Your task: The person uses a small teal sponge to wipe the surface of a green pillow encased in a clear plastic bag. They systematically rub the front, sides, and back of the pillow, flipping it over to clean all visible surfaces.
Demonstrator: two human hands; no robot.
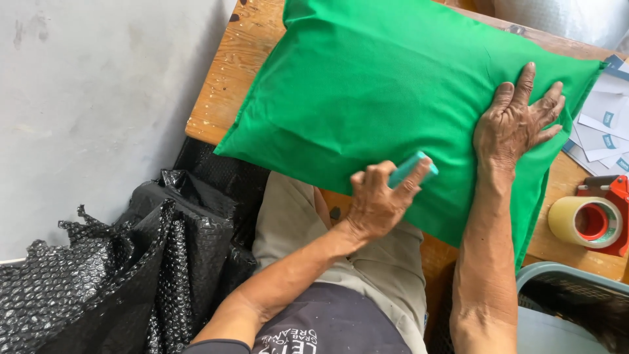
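A big green cushion lies on a wooden table, hanging over its near edge. My right hand rests flat on the cushion's right side, fingers spread. My left hand is at the cushion's near edge and grips a small teal tool with its tip against the fabric. What kind of tool it is cannot be told.
A tape dispenser with a beige roll sits on the table at the right, with white papers behind it. Black bubble wrap is heaped on the floor at the left. A grey basket stands at lower right.
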